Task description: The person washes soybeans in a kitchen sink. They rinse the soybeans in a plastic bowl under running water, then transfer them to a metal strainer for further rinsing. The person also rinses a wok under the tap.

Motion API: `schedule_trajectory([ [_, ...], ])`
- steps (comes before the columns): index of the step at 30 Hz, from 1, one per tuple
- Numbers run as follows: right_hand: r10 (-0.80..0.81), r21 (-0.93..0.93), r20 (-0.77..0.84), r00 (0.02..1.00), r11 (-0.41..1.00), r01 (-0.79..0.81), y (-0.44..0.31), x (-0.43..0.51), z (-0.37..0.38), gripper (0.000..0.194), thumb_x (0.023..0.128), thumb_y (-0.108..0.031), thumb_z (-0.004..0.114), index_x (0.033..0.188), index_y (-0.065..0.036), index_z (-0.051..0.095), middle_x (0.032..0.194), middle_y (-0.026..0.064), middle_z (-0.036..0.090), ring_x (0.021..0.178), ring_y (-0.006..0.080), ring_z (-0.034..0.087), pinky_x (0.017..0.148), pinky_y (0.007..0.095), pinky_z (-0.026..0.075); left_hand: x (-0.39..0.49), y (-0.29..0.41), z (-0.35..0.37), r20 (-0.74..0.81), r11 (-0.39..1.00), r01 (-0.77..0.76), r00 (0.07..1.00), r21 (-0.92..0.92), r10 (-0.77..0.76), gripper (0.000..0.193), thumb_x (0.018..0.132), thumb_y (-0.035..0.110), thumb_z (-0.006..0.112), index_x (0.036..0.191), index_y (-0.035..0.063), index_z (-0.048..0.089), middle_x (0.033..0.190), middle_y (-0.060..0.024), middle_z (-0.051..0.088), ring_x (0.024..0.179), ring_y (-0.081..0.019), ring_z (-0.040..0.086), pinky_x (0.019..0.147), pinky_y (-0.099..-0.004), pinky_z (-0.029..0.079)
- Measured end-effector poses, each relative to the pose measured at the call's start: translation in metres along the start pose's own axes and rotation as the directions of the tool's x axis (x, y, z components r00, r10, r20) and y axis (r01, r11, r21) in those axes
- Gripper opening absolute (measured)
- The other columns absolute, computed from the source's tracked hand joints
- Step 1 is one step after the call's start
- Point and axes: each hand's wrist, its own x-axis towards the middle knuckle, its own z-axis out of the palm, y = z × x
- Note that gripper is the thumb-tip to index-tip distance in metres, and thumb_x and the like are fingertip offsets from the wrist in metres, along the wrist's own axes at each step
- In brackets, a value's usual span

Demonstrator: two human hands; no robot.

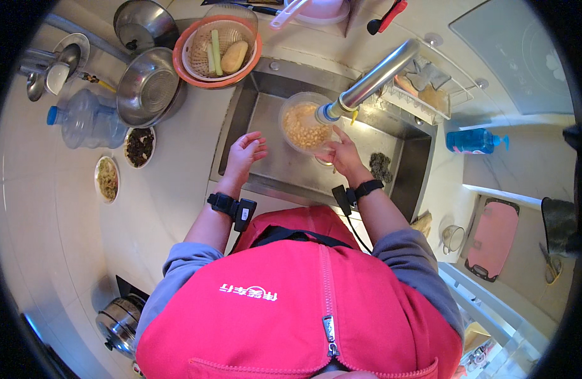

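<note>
Under the faucet (pixel 367 83) is a clear plastic bowl (pixel 291 139) full of yellowish beans or kernels (pixel 304 127), apparently soybeans. Water seems to run from the spout into it. My right hand (pixel 342 152) grips the bowl's near right side, holding it within the steel sink (pixel 281 161). To the left of the bowl, my left hand (pixel 246 154) hovers over the sink's left part with its fingers apart and nothing in it. A dark scouring pad (pixel 380 166) lies on the sink floor right of my right hand.
Left of the sink stand an orange-rimmed basin (pixel 179 59) with a potato and cut stalks, steel bowls (pixel 151 87), a plastic water jug (pixel 89 118) and two food dishes (pixel 139 148). To the right are a sponge rack (pixel 416 102), blue soap bottle (pixel 470 141), glass mug (pixel 452 238) and pink cutting board (pixel 493 239).
</note>
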Motion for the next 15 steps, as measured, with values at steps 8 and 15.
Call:
schedule_trajectory([
  [8, -0.027, 0.008, -0.054, 0.998, 1.0, 0.027, -0.014, -0.005, -0.001, 0.064, 0.084, 0.009, 0.044, 0.142, -0.008, 0.022, 0.115, 0.0242, 0.055, 0.085, 0.0347, 0.065, 0.067, 0.0401, 0.06, 0.006, -0.003, 0.003, 0.008, 1.0, 0.03, 1.0, 0.01, -0.03, 0.033, 0.092, 0.012, 0.051, 0.122, 0.0009, 0.049, 0.112, -0.0145, 0.059, 0.097, -0.0247, 0.061, 0.083, -0.0365, 0.052],
  [15, -0.023, 0.036, -0.022, 0.999, 0.999, 0.024, -0.015, -0.007, -0.003, 0.064, 0.084, 0.009, 0.044, 0.142, -0.008, 0.024, 0.112, 0.0238, 0.056, 0.086, 0.035, 0.065, 0.068, 0.0397, 0.06, 0.009, 0.0, 0.012, 0.031, 0.998, 0.036, 0.999, 0.046, -0.038, 0.036, 0.091, 0.012, 0.053, 0.125, 0.0001, 0.047, 0.113, -0.015, 0.058, 0.097, -0.0243, 0.06, 0.083, -0.0361, 0.052],
])
